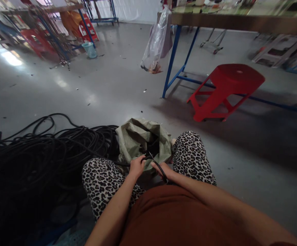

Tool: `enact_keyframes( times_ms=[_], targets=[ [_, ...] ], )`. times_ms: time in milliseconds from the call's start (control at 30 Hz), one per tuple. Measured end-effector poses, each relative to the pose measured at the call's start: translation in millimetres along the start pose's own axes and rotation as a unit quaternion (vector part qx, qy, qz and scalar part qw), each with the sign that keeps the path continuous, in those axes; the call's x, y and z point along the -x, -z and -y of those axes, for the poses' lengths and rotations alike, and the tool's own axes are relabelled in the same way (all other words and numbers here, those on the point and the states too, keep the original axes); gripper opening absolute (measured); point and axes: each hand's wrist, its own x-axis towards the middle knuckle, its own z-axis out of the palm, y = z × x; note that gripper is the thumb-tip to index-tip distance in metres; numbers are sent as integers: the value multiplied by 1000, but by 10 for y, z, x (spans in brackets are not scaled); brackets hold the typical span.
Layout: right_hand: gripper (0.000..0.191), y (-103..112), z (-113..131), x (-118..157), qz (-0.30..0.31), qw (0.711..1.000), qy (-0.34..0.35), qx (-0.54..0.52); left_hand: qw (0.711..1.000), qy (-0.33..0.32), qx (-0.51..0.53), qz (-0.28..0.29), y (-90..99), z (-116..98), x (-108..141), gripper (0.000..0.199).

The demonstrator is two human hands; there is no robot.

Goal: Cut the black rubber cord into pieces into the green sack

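My left hand point(137, 166) is closed around a black cord point(123, 164), thick like a hose, that runs in from the left across my knee. In my right hand point(165, 171) is a pair of scissors point(159, 167) with black handles, its blade tips pointing up and left beside the end of the cord. Both hands are over the near rim of an open woven sack point(128, 138) between my knees. Dark pieces lie inside the sack, too shadowed to make out. A large heap of the same black cord point(58, 147) spreads over the floor at my left.
A red plastic stool point(237, 77) stands at the right by a blue-legged table point(215, 19). From the table's corner hangs a clear plastic bag point(156, 41). Farther back on the left are a light blue basket point(89, 50) and more red stools. Small scraps dot the grey floor point(107, 82).
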Motion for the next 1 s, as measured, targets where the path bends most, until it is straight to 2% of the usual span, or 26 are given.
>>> enact_keyframes(
  times_ms=[100, 400, 633, 800, 1000],
  targets=[
    [56, 14, -10, 6, -2, 999, 13, 53, 1000, 6, -9, 7, 10, -5, -4, 32],
    [56, 49, -8, 48, 2, 994, 25, 107, 999, 10, -36, 34, 86, -48, -2, 33],
    [56, 54, -57, -9, -2, 997, 11, 82, 999, 19, -36, 32, 103, -49, -5, 33],
    [53, 74, -22, -8, -5, 1000, -23, 17, 1000, 31, -2, -1, 76, 2, -19, 32],
    [52, 11, -12, -73, 25, 997, -58, -54, 998, 40, 30, -33, 61, 30, -38, 30]
  ],
)
